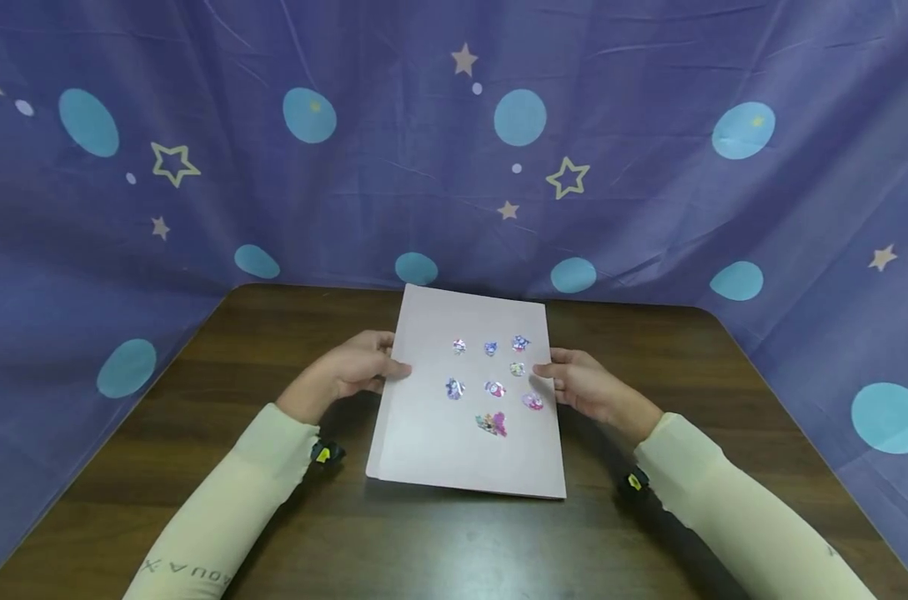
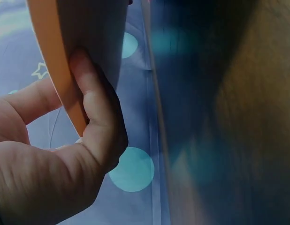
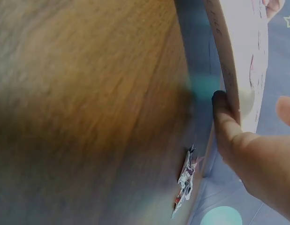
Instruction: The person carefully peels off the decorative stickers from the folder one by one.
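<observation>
A white file folder [image 1: 438, 450] is held up over the table at a tilt, its front dotted with several small shiny cartoon stickers [image 1: 494, 389]. My left hand [image 1: 362, 362] grips its left edge, thumb on the front and fingers behind. In the left wrist view, bent fingers [image 2: 100, 112] press the folder's back beside an orange strip of its edge [image 2: 53, 51]. On the opposite edge, my right hand [image 1: 584, 383] holds the folder with the thumb over the front and the fingers underneath. Printed letters reading "FILE" show on its underside in the right wrist view.
The brown wooden table [image 1: 288, 517] reaches back to a purple curtain [image 1: 393, 167] with stars and blue dots. A small printed figure cutout [image 3: 185, 183] lies on the table near its edge in the right wrist view. Dark wrist straps [image 1: 328, 452] sit at both cuffs.
</observation>
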{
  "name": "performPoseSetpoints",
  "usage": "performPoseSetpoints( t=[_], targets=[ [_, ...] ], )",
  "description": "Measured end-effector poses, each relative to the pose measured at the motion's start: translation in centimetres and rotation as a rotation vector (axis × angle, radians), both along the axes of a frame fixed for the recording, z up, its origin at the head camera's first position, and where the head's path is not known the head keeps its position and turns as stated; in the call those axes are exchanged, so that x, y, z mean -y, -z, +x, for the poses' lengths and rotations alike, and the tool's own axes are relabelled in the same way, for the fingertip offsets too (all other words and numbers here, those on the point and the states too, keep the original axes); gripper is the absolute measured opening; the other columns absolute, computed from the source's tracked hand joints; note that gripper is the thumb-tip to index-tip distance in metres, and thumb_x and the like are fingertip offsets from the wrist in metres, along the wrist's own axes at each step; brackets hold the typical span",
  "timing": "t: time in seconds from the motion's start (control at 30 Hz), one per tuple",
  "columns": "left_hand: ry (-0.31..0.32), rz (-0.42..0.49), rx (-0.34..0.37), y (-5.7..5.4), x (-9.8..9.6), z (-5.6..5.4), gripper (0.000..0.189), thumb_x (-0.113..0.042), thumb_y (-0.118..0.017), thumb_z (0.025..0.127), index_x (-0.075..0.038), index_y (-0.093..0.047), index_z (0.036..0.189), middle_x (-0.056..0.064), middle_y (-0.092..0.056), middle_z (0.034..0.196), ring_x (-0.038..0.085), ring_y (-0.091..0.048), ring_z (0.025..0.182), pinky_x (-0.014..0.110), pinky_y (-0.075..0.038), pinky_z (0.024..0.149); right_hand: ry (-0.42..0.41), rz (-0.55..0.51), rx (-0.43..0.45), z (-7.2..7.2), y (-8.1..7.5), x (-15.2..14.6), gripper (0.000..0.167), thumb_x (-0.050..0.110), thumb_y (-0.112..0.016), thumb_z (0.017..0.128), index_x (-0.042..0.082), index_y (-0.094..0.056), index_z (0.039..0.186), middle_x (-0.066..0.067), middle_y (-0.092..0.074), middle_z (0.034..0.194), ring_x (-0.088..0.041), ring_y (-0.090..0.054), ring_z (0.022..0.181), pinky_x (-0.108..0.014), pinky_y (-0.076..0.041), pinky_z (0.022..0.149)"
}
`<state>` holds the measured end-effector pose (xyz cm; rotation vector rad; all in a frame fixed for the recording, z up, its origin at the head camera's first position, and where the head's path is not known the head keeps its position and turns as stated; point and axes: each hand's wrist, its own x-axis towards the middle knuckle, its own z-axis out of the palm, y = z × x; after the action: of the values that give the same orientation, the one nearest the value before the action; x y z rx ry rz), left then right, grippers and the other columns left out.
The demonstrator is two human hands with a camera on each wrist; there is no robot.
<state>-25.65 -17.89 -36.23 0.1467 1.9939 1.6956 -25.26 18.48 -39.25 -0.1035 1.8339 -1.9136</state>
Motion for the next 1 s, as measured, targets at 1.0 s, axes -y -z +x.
performPoseSetpoints(
  t=[1.0],
  targets=[
    [0.000, -0.056, -0.001, 0.0, -0.3, 0.3, 0.057, 0.001, -0.067, 0.093, 0.008, -0.037, 0.140, 0.023, -0.066, 0.116, 0.027, -0.073, 0.088, 0.048, -0.064, 0.077, -0.001, 0.728, -0.357, 1.3, 0.3, 2.5, 0.059, 0.019, -0.065, 0.101, -0.006, -0.044, 0.150, -0.026, -0.055, 0.140, -0.032, -0.054, 0.120, -0.041, -0.055, 0.095]
  ],
)
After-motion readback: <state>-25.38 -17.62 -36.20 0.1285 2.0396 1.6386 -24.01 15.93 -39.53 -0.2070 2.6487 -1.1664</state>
